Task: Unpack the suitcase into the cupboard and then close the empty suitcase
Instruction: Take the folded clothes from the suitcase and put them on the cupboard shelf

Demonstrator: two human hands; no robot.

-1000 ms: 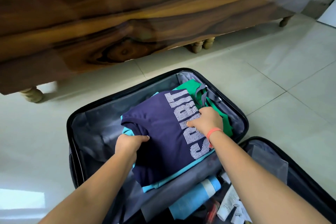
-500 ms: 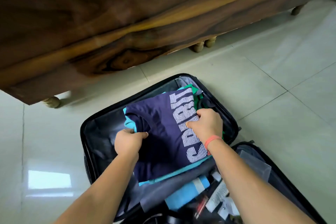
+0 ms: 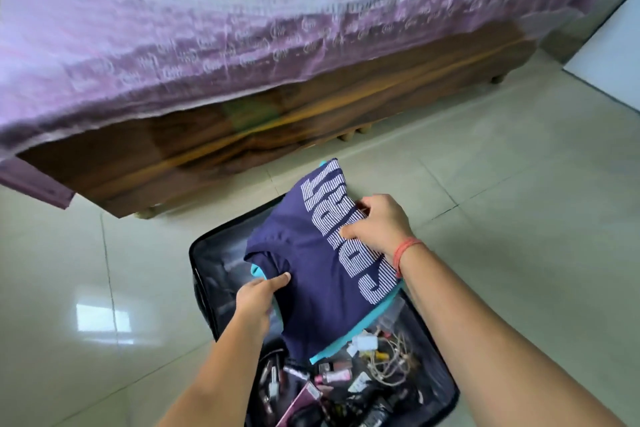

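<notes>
Progress check: I'd call this early days. The navy shirt (image 3: 311, 274) with the big striped white lettering is up out of the suitcase (image 3: 198, 253), hanging over its far half, with a teal garment (image 3: 349, 338) folded underneath it and coming along as one stack.

Both hands are on it. The left grip (image 3: 258, 298) has the stack's left edge, thumb pressed on top of the navy fabric and the fingers tucked under where I can't see them. The right grip (image 3: 375, 225), the one with the orange wristband (image 3: 407, 250), is curled round the right edge, right over the lettering. So neither one is free.

What's done: as far as I can judge, only this one bundle is lifted, and it hasn't gone anywhere yet. There's no cupboard in view at all, just a wooden bed (image 3: 311, 107) with a purple cover beyond the suitcase and pale floor tiles (image 3: 104, 288) around it.

What's left: pretty much everything.
- Carry this stack to the cupboard.
- The near half of the suitcase is full of small stuff (image 3: 325, 374): cosmetics, little bottles, some tangled cord.
- The far half shows dark lining left of the stack, but the clothes hide the rest, so I can't tell if more is under there.
- The suitcase lies wide open on the floor, so closing it comes last.
</notes>
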